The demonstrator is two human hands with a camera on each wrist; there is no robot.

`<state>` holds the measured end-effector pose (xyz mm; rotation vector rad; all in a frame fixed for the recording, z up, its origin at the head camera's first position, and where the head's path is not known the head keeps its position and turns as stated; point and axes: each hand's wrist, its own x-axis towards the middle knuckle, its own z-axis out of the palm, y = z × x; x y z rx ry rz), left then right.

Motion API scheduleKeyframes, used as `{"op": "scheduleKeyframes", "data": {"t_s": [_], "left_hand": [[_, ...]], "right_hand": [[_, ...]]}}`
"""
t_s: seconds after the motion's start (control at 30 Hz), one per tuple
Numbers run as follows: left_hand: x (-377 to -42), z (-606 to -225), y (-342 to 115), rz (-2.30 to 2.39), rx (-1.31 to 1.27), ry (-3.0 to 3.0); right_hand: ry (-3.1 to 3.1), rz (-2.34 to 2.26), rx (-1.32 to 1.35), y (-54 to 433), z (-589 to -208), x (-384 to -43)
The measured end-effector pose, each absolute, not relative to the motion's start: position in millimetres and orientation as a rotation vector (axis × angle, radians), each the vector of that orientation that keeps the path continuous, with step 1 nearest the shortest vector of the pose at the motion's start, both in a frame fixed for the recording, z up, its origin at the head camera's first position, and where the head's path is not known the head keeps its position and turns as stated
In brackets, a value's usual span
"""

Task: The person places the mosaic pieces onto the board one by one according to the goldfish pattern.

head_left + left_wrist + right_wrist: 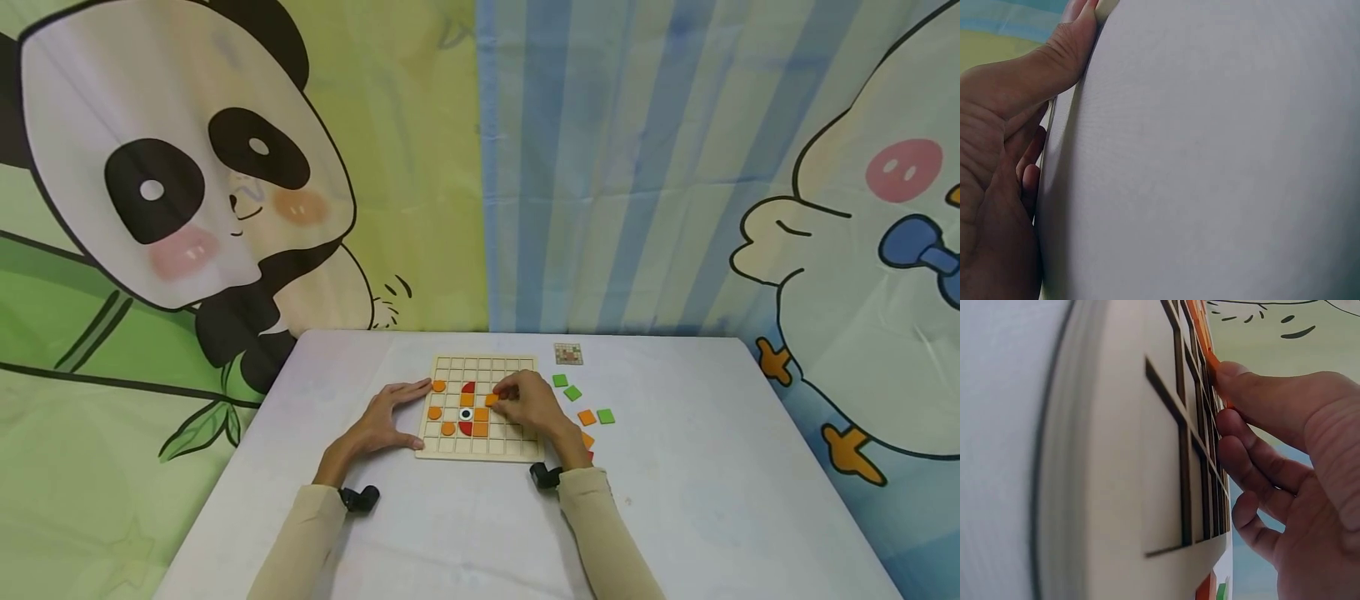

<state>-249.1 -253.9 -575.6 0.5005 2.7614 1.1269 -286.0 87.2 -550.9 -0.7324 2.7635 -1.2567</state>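
A wooden grid board (480,457) lies on the table, its squares partly filled. My right hand (531,402) is over its right half, pinching an orange square tile (491,400) between thumb and fingers at the grid; the right wrist view shows the tile's edge (1212,365) by the thumb tip. Along the board's left side, my left hand (378,423) rests with fingers and thumb spread, touching the edge. On the grid are orange discs (434,412), red quarter-round pieces (466,428), a white tile with a black dot (467,414) and several orange squares (481,429).
Right of the board lie loose green tiles (573,392), an orange tile (587,417) and further orange and red pieces partly hidden by the right wrist. A small picture card (568,354) lies near the back edge of the white table (690,467). Printed curtains hang behind.
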Motion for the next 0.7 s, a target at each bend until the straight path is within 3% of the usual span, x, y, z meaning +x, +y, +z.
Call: {"op": "scheduleKeyframes", "data": {"t_s": [0.7], "left_hand": [[-248.9,-574.0,-254.0,1.119,0.505,2.762]], "right_hand": [[2.724,-1.244,-0.784,79.4,-548.8,-290.4]]}}
